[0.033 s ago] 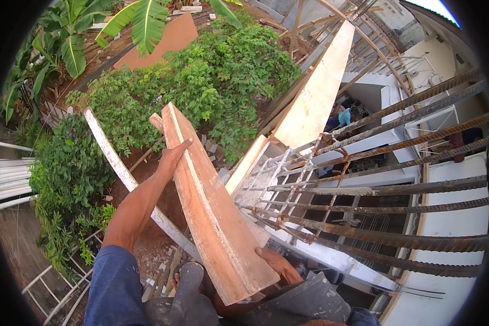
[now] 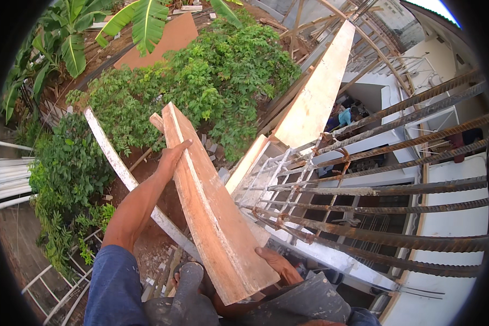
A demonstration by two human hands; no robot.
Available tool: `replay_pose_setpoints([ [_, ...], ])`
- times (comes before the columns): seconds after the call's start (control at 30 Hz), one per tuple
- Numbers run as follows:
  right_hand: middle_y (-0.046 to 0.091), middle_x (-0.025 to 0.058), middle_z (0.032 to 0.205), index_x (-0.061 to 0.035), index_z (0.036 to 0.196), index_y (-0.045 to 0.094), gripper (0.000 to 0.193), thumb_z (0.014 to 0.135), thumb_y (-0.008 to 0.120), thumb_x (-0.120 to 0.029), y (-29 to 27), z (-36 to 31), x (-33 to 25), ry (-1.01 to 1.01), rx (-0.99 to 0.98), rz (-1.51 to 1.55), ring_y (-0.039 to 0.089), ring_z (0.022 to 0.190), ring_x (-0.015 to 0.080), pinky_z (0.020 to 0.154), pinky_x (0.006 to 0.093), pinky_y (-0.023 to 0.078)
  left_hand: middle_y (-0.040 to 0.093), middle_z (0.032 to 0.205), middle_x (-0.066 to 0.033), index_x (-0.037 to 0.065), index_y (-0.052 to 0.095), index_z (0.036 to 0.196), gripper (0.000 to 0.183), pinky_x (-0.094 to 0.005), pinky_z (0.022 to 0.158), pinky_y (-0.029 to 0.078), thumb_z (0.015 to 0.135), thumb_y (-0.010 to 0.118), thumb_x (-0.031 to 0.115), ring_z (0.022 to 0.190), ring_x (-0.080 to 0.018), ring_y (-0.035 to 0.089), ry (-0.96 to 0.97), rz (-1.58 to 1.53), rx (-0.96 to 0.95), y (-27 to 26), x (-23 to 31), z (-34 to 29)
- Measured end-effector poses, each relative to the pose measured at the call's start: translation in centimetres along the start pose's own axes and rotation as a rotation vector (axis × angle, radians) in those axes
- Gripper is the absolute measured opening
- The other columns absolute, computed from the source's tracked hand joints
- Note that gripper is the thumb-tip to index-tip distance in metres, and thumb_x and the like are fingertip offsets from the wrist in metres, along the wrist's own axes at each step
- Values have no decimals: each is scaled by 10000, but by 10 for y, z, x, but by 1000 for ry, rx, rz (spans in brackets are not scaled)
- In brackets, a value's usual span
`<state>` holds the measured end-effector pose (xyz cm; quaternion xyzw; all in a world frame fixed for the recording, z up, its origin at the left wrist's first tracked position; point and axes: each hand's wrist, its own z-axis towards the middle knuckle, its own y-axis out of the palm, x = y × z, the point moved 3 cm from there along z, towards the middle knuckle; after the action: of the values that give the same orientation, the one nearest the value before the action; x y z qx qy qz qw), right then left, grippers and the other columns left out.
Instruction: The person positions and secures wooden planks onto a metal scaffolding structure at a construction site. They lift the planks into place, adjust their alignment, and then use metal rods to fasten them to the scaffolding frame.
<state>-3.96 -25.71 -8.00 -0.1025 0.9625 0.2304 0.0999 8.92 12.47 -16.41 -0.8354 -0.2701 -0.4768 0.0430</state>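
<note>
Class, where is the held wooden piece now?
In the head view, the wooden piece slants across the centre, held between the left hand and right hand, left of rusty rebar.

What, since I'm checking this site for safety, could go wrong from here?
1. The long wooden piece might slip, as the left hand and right hand both hold it by its edges; it could then drop toward the rubble below.

2. Swung to the right, it could knock against the rusty steel bars close by.

3. Both hands are bare and the wood's edge looks rough, so splinters seem possible.
</note>
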Motion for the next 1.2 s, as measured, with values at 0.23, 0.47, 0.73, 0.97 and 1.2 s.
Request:
replay_pose_setpoints([
  [0.23,580,182,1238,62,1327,453,712,883,619,-471,-5,7,-8,38,8,-45,604,1079,250,909,366,489,662,827,-101,-27,630,1028,505,-302,667,530,772,720,400,705,-193,656,-42,18,6,-6,-4,13],
  [0.47,574,177,1250,59,1331,455,708,893,601,-478,1,6,-7,-13,-30,-54,592,1091,250,926,354,472,660,822,-101,-15,627,1026,525,-314,643,537,768,717,433,682,-202,654,-65,82,31,-3,-1,7],
  [0.73,582,182,1235,57,1321,465,736,870,619,-505,-2,9,-12,4,-9,-137,595,1087,255,921,365,474,638,789,-103,1,606,1010,488,-333,619,537,728,698,389,646,-220,640,-167,101,98,-8,-9,16],
  [0.97,587,185,1224,62,1316,465,738,855,653,-482,-1,9,-16,4,-39,-124,606,1077,255,902,356,494,642,803,-101,-2,608,1011,494,-350,638,533,715,701,383,667,-226,641,-203,106,167,-13,-15,24],
  [1.2,585,182,1227,54,1320,470,717,865,645,-471,6,2,-21,-7,-15,-148,608,1066,251,907,355,490,640,800,-97,-6,622,993,528,-351,638,533,697,702,423,657,-226,636,-173,164,145,-9,-2,5],
])
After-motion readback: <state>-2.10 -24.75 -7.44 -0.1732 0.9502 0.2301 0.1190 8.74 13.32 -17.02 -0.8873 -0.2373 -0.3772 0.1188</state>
